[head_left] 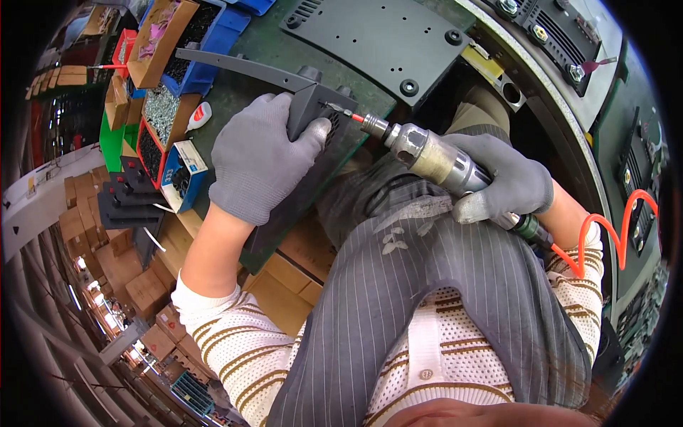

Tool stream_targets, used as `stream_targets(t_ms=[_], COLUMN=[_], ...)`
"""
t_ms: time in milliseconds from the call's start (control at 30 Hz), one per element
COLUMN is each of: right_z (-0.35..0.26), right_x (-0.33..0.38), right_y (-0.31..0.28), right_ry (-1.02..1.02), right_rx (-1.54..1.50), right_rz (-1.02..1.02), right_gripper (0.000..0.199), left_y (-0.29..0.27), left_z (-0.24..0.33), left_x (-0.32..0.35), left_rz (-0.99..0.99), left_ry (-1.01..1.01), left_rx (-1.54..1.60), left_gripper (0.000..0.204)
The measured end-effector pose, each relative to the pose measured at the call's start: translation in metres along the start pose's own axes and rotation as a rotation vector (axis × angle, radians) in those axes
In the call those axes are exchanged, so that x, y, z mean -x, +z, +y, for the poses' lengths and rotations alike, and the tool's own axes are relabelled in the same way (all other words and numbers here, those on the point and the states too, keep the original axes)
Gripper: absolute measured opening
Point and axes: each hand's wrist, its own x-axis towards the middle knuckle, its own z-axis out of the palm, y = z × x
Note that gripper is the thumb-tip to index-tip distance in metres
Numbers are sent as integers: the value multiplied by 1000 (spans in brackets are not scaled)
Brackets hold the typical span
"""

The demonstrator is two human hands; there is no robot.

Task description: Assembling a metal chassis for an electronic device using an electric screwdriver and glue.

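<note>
My left hand (260,160), in a grey glove, is closed on the corner of a black metal housing (307,107), with the thumb on its near face. A long narrow arm of the housing reaches out to the left. My right hand (509,178), also gloved, wraps round the body of a pneumatic screwdriver (427,153) lying level above my lap. Its bit points left, and the tip meets the housing's side face just beyond my left thumb. A small screw there is too fine to make out. From the driver's rear runs an orange coiled air hose (622,245).
A flat black panel (373,46) with round feet lies on the green bench (274,39). Leftward stand a blue bin (203,75), a cardboard box of silver screws (162,114) and a small white bottle (200,116). A conveyor edge (562,121) curves along the right.
</note>
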Motion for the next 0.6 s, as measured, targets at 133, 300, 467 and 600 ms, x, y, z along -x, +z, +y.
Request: stream_targets(t_ms=[133,300,467,600], right_z=[0,-6,-22,-23], right_x=[0,0,0,0], right_y=[4,7,9,9], right_ry=[-17,-11,59,38], right_rx=[-49,-16,-6,96], right_rz=[15,38,17,33], right_gripper=[75,72,67,64], left_y=[0,3,6,0], left_z=[-1,-5,-12,-9], left_x=[0,-2,-2,-4], left_rz=[-8,11,41,-68], left_ry=[-16,45,129,58], left_rx=[25,-24,-2,-5], left_gripper=[38,30,30,28])
